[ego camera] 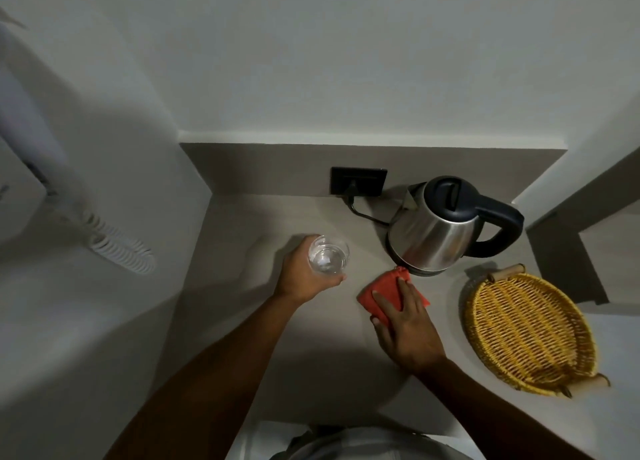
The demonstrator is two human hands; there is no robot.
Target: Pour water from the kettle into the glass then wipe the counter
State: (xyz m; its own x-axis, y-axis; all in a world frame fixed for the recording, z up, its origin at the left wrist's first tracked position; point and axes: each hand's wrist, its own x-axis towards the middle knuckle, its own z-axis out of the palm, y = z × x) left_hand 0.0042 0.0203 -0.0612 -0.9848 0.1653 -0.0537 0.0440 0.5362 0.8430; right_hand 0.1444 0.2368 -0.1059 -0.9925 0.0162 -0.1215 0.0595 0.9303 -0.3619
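Note:
A clear glass (pixel 329 254) with water in it is held in my left hand (pixel 302 274), whose fingers wrap its side near the middle of the grey counter (pixel 242 314). My right hand (pixel 405 321) lies flat, fingers spread, pressing a folded red cloth (pixel 384 288) onto the counter just in front of the kettle. The steel kettle (pixel 440 231) with its black lid and handle stands upright on its base at the back right, spout toward the wall.
A black wall socket (pixel 358 181) with the kettle's cord plugged in sits on the backsplash. A woven yellow basket tray (pixel 530 331) lies at the right. A white wall phone with a coiled cord (pixel 117 248) hangs on the left wall.

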